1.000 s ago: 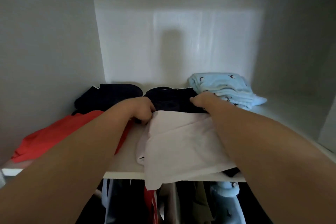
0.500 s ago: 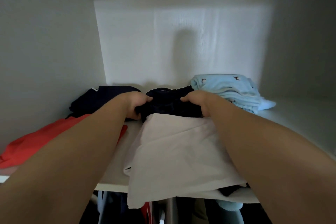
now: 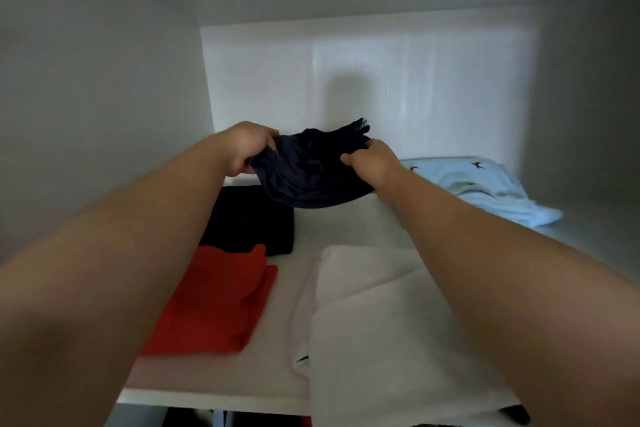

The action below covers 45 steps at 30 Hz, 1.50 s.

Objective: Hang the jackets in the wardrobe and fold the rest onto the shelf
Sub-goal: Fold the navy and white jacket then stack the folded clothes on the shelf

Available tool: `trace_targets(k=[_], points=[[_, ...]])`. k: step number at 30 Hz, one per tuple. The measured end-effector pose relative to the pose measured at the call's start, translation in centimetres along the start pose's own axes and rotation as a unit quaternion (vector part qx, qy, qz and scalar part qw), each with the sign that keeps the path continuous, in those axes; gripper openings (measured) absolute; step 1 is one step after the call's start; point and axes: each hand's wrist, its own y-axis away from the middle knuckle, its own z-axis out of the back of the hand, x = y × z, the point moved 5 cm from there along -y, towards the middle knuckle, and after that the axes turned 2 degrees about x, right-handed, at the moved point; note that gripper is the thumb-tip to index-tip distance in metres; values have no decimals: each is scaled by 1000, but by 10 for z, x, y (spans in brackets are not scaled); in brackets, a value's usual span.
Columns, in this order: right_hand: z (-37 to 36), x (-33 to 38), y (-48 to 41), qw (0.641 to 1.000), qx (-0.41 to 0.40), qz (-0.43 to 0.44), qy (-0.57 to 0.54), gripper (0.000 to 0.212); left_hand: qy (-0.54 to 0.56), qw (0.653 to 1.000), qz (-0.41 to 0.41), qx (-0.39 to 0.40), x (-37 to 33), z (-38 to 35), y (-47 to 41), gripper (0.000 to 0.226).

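Dim, soft focus; light patch and head shadow on back panel (image 3: 363, 80); forearms blurred, edges bowed

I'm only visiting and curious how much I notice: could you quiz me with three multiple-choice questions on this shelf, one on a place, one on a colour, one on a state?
1. Where is the red garment?
A. on the shelf, front left
B. on a hanger
C. on the floor

2. What colour is the held garment?
A. yellow
B. navy
C. pink

3. How is the held garment?
A. spread flat
B. buttoned on a hanger
C. bunched, held up

Answers:
1 A, it lies near the shelf's front edge, left of the white garment.
2 B, its cloth is dark blue.
3 C, the left grip and right grip hold it above the shelf.
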Motion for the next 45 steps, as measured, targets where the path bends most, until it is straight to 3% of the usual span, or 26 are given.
trace_targets(k=[3, 6, 7, 9, 10, 11, 14, 17, 22, 26, 31, 36, 40, 41, 42, 43, 45], points=[[-40, 22, -2, 997, 9, 4, -77, 5, -57, 997, -4, -59, -2, 56, -3, 35], [-87, 15, 0, 996, 33, -26, -80, 27, -227, 968, 25, -103, 17, 94, -7, 29], [-104, 8, 3, 997, 59, -37, -39, 35, -345, 933, 52, -88, 28, 99, -8, 34], [-134, -9, 14, 981, 146, -55, 119, 42, -568, 808, 157, -8, 59, 96, -1, 60], [-143, -16, 18, 961, 178, -62, 201, 43, -630, 752, 189, 45, 73, 91, 4, 65], [-147, -20, 20, 945, 193, -62, 257, 44, -643, 733, 199, 96, 83, 87, 7, 66], [-145, -26, 14, 937, 216, -103, 253, 49, -572, 773, 192, 198, 98, 73, 19, 85], [-144, -34, 14, 941, 233, -188, 159, 54, -627, 722, 182, 230, 102, 69, 23, 89], [-156, -45, 8, 940, 226, -209, 148, 45, -679, 708, 111, 161, 119, 70, -2, 81], [-162, -47, -3, 944, 201, -195, 173, 45, -669, 731, 56, 126, 129, 72, -21, 72], [-163, -46, -26, 920, 156, -99, 346, 57, -683, 724, 12, 96, 137, 64, -53, 59], [-167, -53, -45, 883, 146, -67, 442, 64, -699, 699, 86, 121, 142, 58, -73, 59], [-138, -45, -49, 897, 139, -63, 416, 65, -735, 619, 214, 177, 121, 41, -76, 58], [-122, -44, -51, 898, 124, -56, 419, 61, -738, 617, 218, 165, 107, 30, -74, 53], [-101, -45, -54, 898, 98, -58, 426, 58, -737, 630, 204, 136, 89, 15, -75, 47], [-76, -48, -57, 896, 64, -69, 435, 59, -743, 647, 137, 102, 70, -4, -79, 41], [-23, -56, -61, 882, -8, -100, 460, 58, -739, 670, -52, 54, 27, -54, -77, 30]])
